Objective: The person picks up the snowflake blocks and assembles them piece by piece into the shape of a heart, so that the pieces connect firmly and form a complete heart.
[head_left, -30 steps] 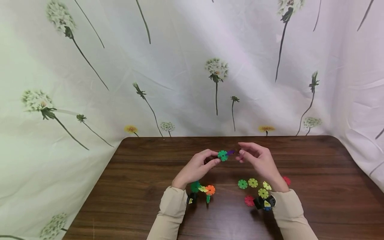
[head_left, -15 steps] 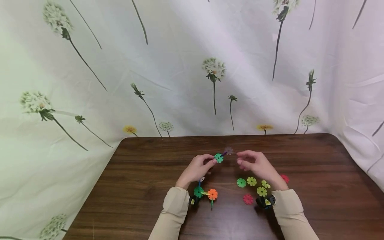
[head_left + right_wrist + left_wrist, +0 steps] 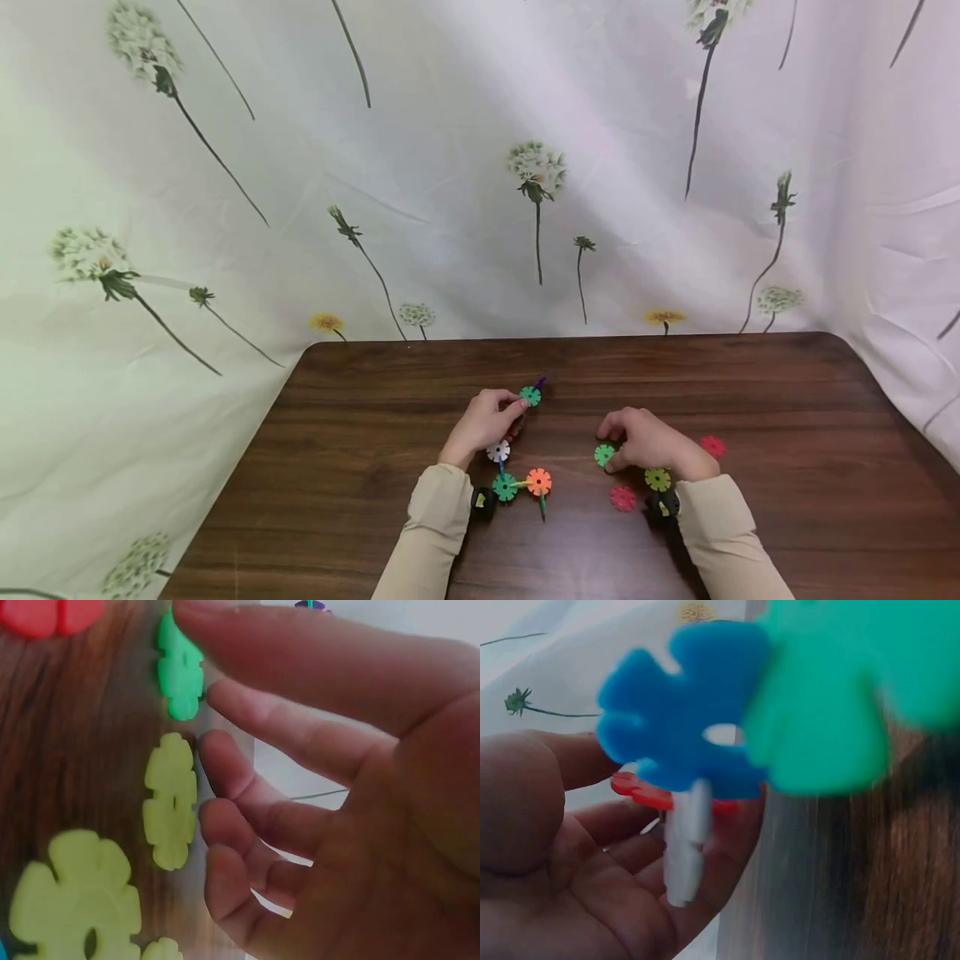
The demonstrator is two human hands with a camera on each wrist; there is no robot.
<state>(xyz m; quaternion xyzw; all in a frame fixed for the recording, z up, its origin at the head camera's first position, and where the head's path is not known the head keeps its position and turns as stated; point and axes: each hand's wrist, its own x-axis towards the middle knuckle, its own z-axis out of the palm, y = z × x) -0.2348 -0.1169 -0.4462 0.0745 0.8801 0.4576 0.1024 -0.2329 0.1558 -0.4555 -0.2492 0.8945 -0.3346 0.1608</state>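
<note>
My left hand (image 3: 480, 429) pinches a chain of notched plastic interlocking discs above the table. The chain's far end carries a green disc (image 3: 530, 396) and an edge-on purple disc (image 3: 541, 382). Its near part shows a white disc (image 3: 498, 451), a teal disc (image 3: 505, 487) and an orange disc (image 3: 538, 481). In the left wrist view, a red disc (image 3: 649, 793) lies at the fingers, behind the blue disc (image 3: 637, 712). My right hand (image 3: 652, 442) is low over the loose discs, thumb right at a light green disc (image 3: 603, 455), fingers loosely bent.
Loose yellow discs (image 3: 171, 806) lie under the right hand, partly hidden in the head view. One red disc (image 3: 622, 499) lies nearer the body, another red disc (image 3: 712, 447) beyond the right wrist. A dandelion-print cloth (image 3: 450, 167) hangs behind the brown table (image 3: 360, 467).
My right hand has left the chain's purple end and come down toward the body to the loose discs. The left hand has shifted slightly left and lower, still holding the chain, whose near part now shows more.
</note>
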